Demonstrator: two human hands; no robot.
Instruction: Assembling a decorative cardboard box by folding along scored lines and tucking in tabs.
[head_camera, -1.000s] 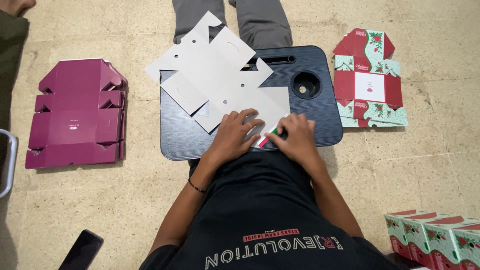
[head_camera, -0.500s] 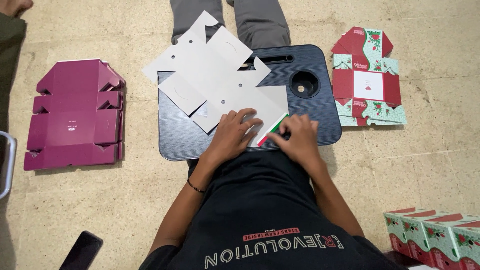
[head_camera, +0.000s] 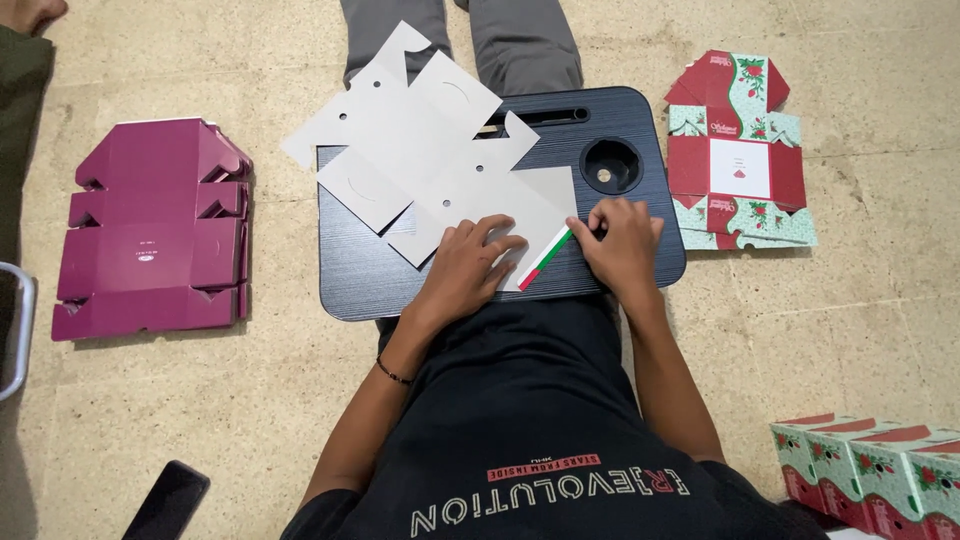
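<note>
A flat grey cardboard box blank (head_camera: 430, 150) lies unfolded, plain side up, across a black lap table (head_camera: 350, 280) in front of me. My left hand (head_camera: 470, 265) rests flat on the blank's near edge, fingers spread, holding it down. My right hand (head_camera: 622, 240) pinches a narrow flap (head_camera: 545, 258) at the blank's near right corner. The flap is turned up and shows its red, green and white printed side.
A stack of magenta flat box blanks (head_camera: 150, 230) lies on the floor to the left. A red and green printed blank (head_camera: 735, 160) lies to the right, with folded boxes (head_camera: 870, 465) at bottom right. A dark phone (head_camera: 165, 500) is at bottom left. Another person's legs (head_camera: 510, 40) are beyond the table.
My right hand has slid right and farther along the flap, and more of the red and green strip shows. My left hand stays pressed on the blank.
</note>
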